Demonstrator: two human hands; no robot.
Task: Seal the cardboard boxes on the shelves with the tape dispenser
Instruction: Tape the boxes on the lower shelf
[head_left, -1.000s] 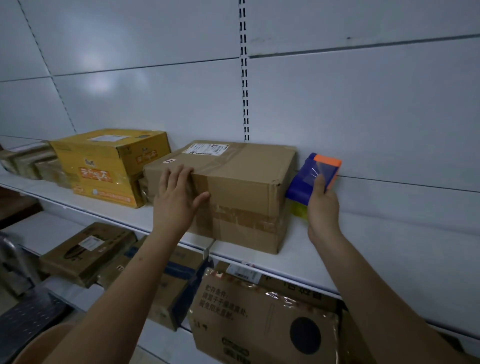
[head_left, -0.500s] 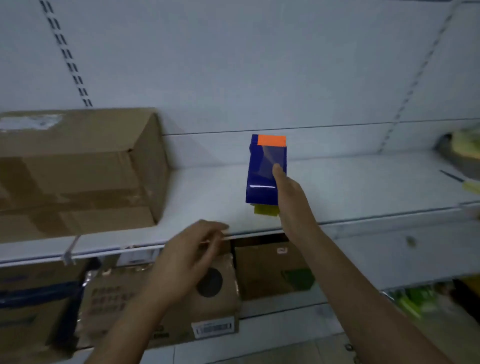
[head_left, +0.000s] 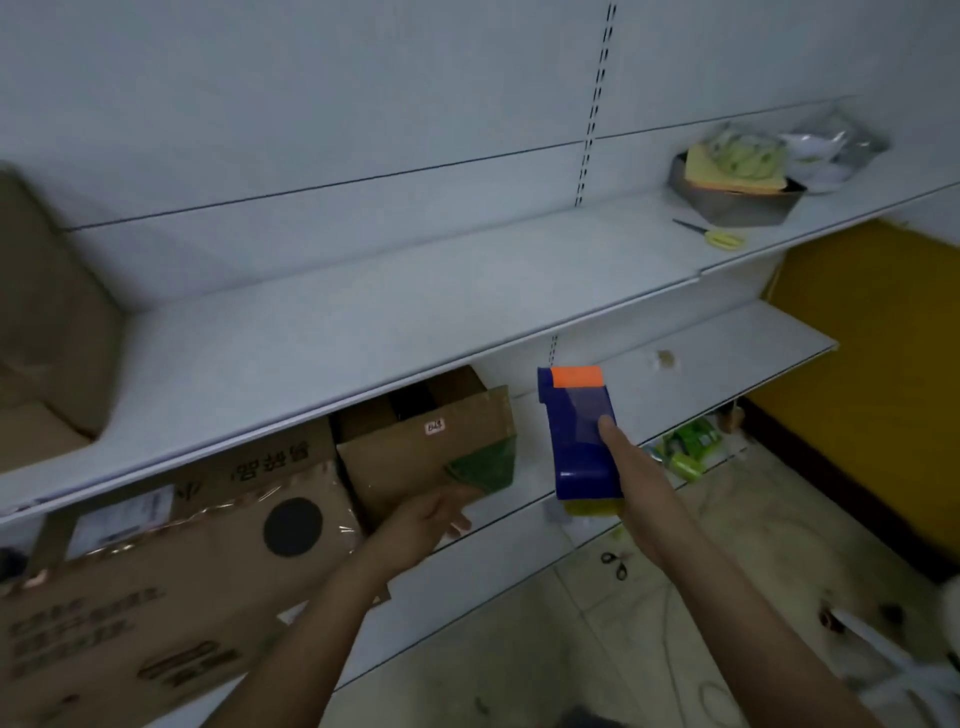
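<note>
Two bare forearms and hands, nothing worn

The left hand and right hand carry no gloves, rings or watch; behind each wrist the forearm runs bare to the frame's lower edge, no sleeve or cuff showing; the fingernails look short and unpainted, though blur hides finer detail.

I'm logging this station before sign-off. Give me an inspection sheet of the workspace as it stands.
Surface: white shelves, several tiers.
Job's things: blue tape dispenser in right hand; open box on lower shelf, left hand at its front.
Clutter: yellow scissors, grey tray of packets, green packets, black scissors on floor.
Grippers: right grips dispenser; left's hold unclear.
Cables: nothing seen.
Surroundings: white back panel, yellow wall, tiled floor.
</note>
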